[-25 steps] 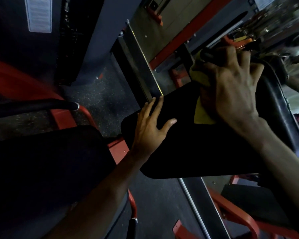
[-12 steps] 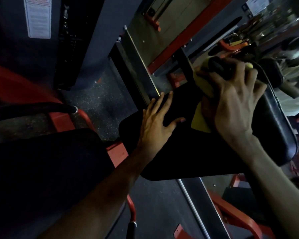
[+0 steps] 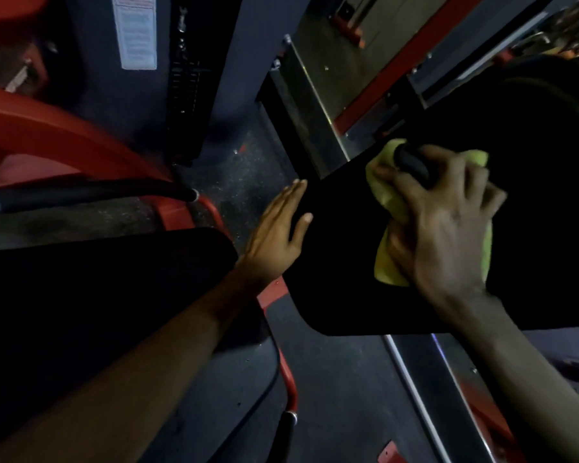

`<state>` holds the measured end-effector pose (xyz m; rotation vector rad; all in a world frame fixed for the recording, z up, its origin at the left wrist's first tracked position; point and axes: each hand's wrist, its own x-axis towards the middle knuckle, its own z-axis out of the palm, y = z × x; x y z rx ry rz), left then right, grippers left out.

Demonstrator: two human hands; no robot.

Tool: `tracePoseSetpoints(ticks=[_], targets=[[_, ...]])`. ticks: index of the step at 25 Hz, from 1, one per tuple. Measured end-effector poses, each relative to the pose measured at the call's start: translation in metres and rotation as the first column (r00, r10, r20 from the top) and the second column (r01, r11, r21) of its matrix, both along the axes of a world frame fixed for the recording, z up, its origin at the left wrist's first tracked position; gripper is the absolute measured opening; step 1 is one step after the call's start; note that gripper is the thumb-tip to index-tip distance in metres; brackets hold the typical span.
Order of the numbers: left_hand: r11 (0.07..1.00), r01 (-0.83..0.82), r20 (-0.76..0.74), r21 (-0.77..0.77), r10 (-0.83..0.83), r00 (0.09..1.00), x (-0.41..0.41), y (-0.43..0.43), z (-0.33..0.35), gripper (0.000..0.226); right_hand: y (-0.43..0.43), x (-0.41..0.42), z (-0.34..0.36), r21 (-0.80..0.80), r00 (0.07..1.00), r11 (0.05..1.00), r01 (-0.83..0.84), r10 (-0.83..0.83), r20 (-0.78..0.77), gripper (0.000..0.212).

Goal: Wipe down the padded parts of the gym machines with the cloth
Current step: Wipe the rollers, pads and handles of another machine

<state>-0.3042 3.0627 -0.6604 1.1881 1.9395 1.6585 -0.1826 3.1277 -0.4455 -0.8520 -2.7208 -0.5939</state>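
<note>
A black padded rest (image 3: 341, 262) fills the right half of the head view. My right hand (image 3: 445, 222) presses a yellow-green cloth (image 3: 386, 265) onto the pad, fingers curled over the cloth and over a black cylinder-shaped object (image 3: 411, 162) at its top. My left hand (image 3: 278, 235) lies flat with straight fingers at the pad's left edge. A second black pad (image 3: 107, 295) sits lower left under my left forearm.
Red machine frame tubes (image 3: 47, 128) curve at the left, with a black handle grip (image 3: 91, 193). A weight stack housing with a white label (image 3: 136, 31) stands at the back. Metal rails (image 3: 315, 95) run diagonally over dark speckled floor.
My right hand with the cloth has slid down and left along the pad. My left hand has shifted from on top of the pad to its left edge. The view has swung right.
</note>
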Motion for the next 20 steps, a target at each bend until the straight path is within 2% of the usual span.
tracePoseSetpoints(ticks=[3, 6, 8, 11, 13, 16, 18, 20], targets=[[0.987, -0.062, -0.203, -0.151, 0.031, 0.979, -0.02, -0.047, -0.051, 0.051, -0.017, 0.003, -0.049, -0.095, 0.998, 0.993, -0.064, 0.066, 0.022, 0.047], [0.924, -0.003, -0.312, -0.382, -0.126, 0.942, -0.039, -0.095, -0.095, 0.055, -0.04, -0.005, -0.104, -0.335, 0.998, 0.941, -0.051, 0.034, -0.057, 0.052], [0.831, -0.029, -0.32, -0.555, -0.182, 0.93, -0.048, -0.119, -0.113, 0.059, -0.062, -0.012, -0.146, -0.481, 0.995, 0.876, -0.039, -0.01, -0.099, 0.052], [0.625, -0.096, -0.317, -0.774, -0.252, 0.915, -0.058, -0.154, -0.123, 0.073, -0.093, -0.024, -0.215, -0.618, 0.992, 0.786, -0.025, -0.056, -0.111, 0.043], [0.578, -0.119, -0.314, -0.807, -0.25, 0.916, -0.062, -0.17, -0.123, 0.074, -0.105, -0.03, -0.255, -0.738, 0.994, 0.675, -0.004, -0.078, -0.077, 0.046], [0.615, -0.147, -0.392, -0.775, -0.286, 0.874, -0.064, -0.179, -0.125, 0.071, -0.12, -0.034, -0.308, -0.847, 0.997, 0.529, 0.055, -0.081, 0.014, 0.053], [0.621, -0.156, -0.447, -0.769, -0.346, 0.825, -0.07, -0.183, -0.13, 0.066, -0.13, -0.032, -0.328, -0.864, 0.987, 0.483, 0.143, -0.136, 0.088, 0.064], [0.633, -0.166, -0.491, -0.756, -0.381, 0.784, -0.084, -0.185, -0.132, 0.065, -0.142, -0.027, -0.335, -0.858, 0.973, 0.484, 0.172, -0.217, 0.073, 0.072]])
